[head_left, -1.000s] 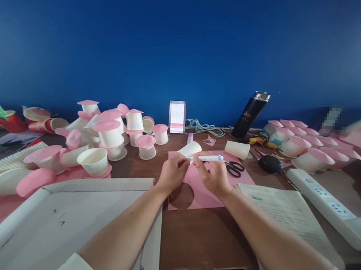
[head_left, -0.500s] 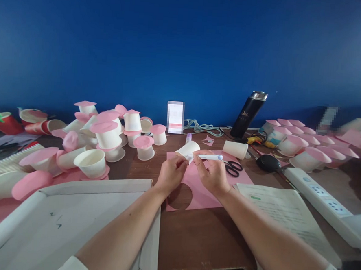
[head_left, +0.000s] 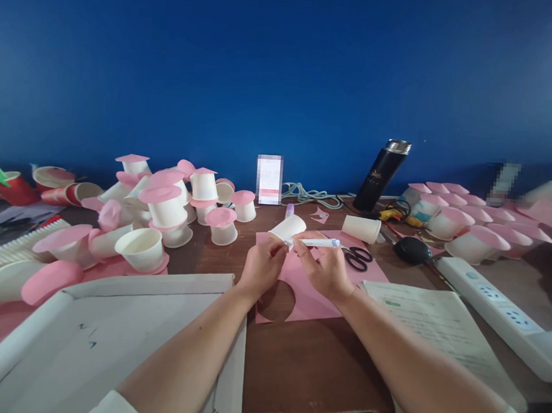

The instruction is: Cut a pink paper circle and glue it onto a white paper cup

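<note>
A white paper cup [head_left: 290, 225] is tilted over the pink paper sheet [head_left: 317, 296], its lower edge against the fingers of my left hand [head_left: 263, 265]. That hand is closed on the cup, though its fingertips partly hide the hold. My right hand [head_left: 327, 269] grips a slim white pen-like tube [head_left: 319, 242] with a bluish end. The tube lies nearly level, and its other end reaches the left fingertips beside a small white bit too small to name. The sheet has a round hole cut from it. Black-handled scissors [head_left: 357, 259] rest at its right edge.
Paper cups with pink discs [head_left: 164, 206] crowd the left, behind a white box lid [head_left: 146, 336]. More stand at right [head_left: 480, 234]. Another cup [head_left: 361, 228] lies near a black flask [head_left: 383, 175]. A written sheet [head_left: 427, 328] and power strip [head_left: 490, 294] flank my right arm.
The surroundings have shifted very slightly right in view. Both hands keep nearly the same hold, with the cup and tube hardly moved.
</note>
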{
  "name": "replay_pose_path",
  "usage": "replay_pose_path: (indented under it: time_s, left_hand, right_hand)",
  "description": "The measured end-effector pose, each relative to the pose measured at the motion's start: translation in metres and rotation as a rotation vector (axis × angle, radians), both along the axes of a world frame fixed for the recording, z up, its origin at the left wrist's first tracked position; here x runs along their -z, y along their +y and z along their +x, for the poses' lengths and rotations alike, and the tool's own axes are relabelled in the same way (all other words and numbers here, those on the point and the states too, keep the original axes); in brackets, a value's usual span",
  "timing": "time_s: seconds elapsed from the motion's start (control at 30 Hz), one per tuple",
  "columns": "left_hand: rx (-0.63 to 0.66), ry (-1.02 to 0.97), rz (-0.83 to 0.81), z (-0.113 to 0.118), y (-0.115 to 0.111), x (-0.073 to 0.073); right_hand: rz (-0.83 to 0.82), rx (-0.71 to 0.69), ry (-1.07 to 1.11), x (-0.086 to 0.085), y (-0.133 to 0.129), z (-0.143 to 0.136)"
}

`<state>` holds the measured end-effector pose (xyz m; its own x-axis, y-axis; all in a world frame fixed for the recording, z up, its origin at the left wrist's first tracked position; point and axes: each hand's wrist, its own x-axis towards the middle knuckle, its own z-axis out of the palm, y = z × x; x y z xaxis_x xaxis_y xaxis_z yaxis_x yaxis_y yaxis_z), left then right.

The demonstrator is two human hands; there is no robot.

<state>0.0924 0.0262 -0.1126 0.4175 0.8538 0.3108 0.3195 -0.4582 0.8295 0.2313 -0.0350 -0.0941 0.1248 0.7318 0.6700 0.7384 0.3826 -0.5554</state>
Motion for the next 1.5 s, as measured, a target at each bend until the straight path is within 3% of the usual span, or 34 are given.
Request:
replay_pose_path:
  time_s: [0.13, 0.27, 0.4, 0.5, 0.6, 0.83, 1.2, 1.5]
  left_hand:
    - [-0.013, 0.009, -0.006, 0.0, 0.0, 0.0]
    - [-0.012, 0.004, -0.003, 0.0, 0.0, -0.001]
    - [-0.025, 0.002, -0.002, -0.001, -0.001, -0.002]
    - [-0.027, 0.006, -0.01, -0.001, 0.0, -0.002]
    - [-0.005, -0.05, -0.107, -0.001, 0.003, -0.001]
    - [0.021, -0.428, -0.52, 0.002, 0.007, -0.001]
    - [0.058, -0.496, -0.552, 0.003, 0.007, 0.0]
    - [0.09, -0.623, -0.674, 0.003, 0.01, 0.004]
  right_hand:
    - [0.034, 0.095, 0.011, 0.0, 0.0, -0.001]
    - [0.002, 0.019, 0.003, 0.0, -0.001, -0.001]
    - [0.026, 0.085, 0.003, 0.001, -0.001, -0.002]
    - [-0.008, 0.044, 0.01, 0.001, -0.002, -0.003]
    - [0.004, 0.018, 0.018, 0.001, -0.002, -0.004]
    - [0.231, 0.113, 0.113, 0.0, 0.001, 0.0]
    - [0.123, 0.103, 0.043, 0.004, -0.001, -0.003]
    - [0.096, 0.083, -0.053, 0.005, 0.002, -0.002]
